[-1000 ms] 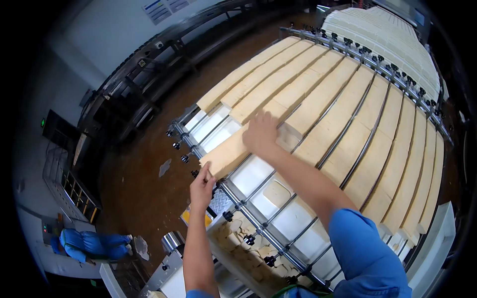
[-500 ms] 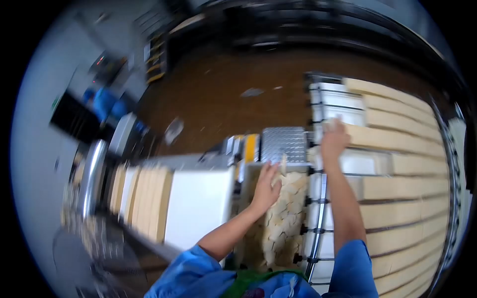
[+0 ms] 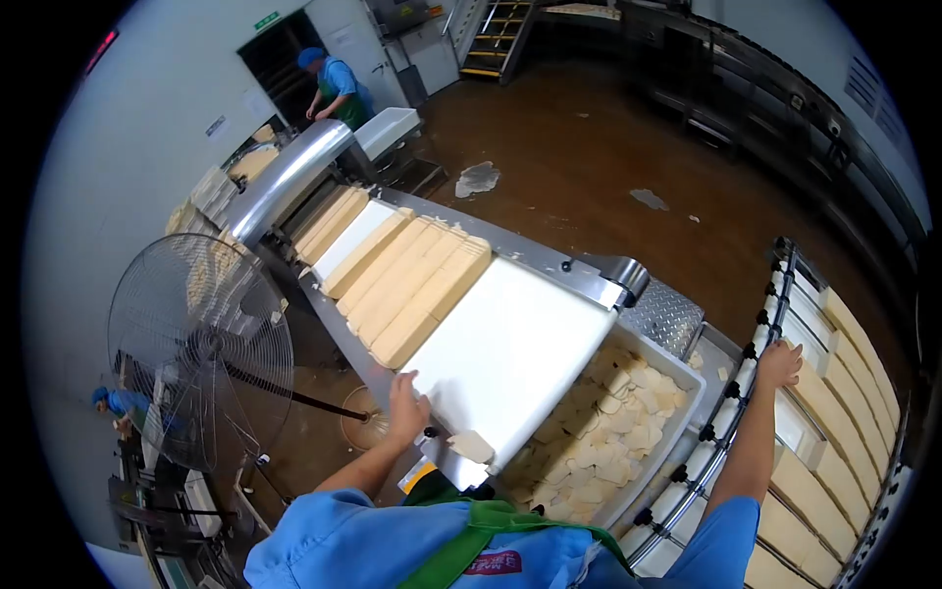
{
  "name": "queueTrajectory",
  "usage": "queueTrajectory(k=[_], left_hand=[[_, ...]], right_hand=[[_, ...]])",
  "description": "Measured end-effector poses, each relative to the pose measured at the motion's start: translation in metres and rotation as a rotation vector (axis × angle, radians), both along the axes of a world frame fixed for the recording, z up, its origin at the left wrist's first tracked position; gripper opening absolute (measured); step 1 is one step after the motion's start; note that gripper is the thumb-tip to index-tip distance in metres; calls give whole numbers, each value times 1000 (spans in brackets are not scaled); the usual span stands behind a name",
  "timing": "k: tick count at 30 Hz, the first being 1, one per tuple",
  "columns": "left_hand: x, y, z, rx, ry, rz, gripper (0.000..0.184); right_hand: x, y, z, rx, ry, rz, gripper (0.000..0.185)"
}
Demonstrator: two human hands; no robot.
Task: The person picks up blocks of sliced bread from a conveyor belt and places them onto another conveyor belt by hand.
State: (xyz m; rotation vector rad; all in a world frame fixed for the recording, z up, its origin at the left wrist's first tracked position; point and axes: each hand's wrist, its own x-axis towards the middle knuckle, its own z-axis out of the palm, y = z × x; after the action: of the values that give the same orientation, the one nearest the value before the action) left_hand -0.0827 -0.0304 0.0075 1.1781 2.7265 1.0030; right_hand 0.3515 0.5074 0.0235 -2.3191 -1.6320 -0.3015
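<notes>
Near: loose scrap at the near corner of the white belt; grey tub of broken pieces, standing between belt and rack rail. Left: wire fan. Beyond: textured metal plate, steel hood; far left, a co-worker. Left hand: open, fingers spread, at the belt's near left edge, just short of the belt slabs. Right hand: at the near end of the rack slabs, fingers bent; grasp cannot be told. Slabs: long, pale yellow, straight-edged, laid in rows.
</notes>
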Motion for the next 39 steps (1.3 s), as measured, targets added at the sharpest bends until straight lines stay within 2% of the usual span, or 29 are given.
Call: queueTrajectory(k=[2,4,5,7,8,10,15,16,18,20,22,26,29,30,32,33,34,36,39], left_hand=[[-34,-17,-22,-33,3,67,57],[-69,-35,-62,-195,151,272,74],[-77,-37,-63,-203,136,277,74],[-106,-27,-59,-288,0,327,88],[-118,-21,-57,-286,-3,319,88],[-131,-9,-53,-275,-237,286,91],[-123,22,-44,-239,-195,231,88],[-122,23,-44,-214,-195,189,87],[-124,20,-44,-164,-211,138,86],[-129,20,-37,-104,-215,87,86],[-131,19,-25,-227,-204,42,87],[-130,20,-22,-243,-199,-33,89],[-134,24,-16,-415,-277,-35,93],[-135,25,-15,-410,-282,-53,93],[-135,26,-13,-448,-289,-60,93],[-135,27,-5,-457,-348,-65,95],[-134,26,-15,-453,-350,-97,95],[-135,20,-45,-428,-188,-116,96],[-133,25,-24,-362,-382,-240,93]], right_hand=[[-11,0,-12,217,-123,68,21],[-46,-36,6,170,-120,176,24],[-66,-53,9,152,-54,300,25],[-101,-86,6,109,41,504,26],[-119,-102,0,82,64,585,26],[-155,-136,-6,39,140,770,27],[-259,-212,-20,-165,216,956,28],[-283,-222,-24,-220,246,965,31],[-338,-239,-25,-308,261,1018,49],[-396,-251,-26,-456,204,980,64],[-452,-256,-29,-496,154,992,72],[-541,-250,-28,-490,127,956,72],[-577,-245,-32,-460,111,903,71],[-583,-246,-27,-456,104,885,71],[-591,-248,-20,-614,119,836,71],[-590,-246,-24,-592,109,844,71],[-587,-245,-24,-585,105,814,71],[-571,-242,-13,-640,223,727,74],[-522,-239,15,-754,326,451,82]])
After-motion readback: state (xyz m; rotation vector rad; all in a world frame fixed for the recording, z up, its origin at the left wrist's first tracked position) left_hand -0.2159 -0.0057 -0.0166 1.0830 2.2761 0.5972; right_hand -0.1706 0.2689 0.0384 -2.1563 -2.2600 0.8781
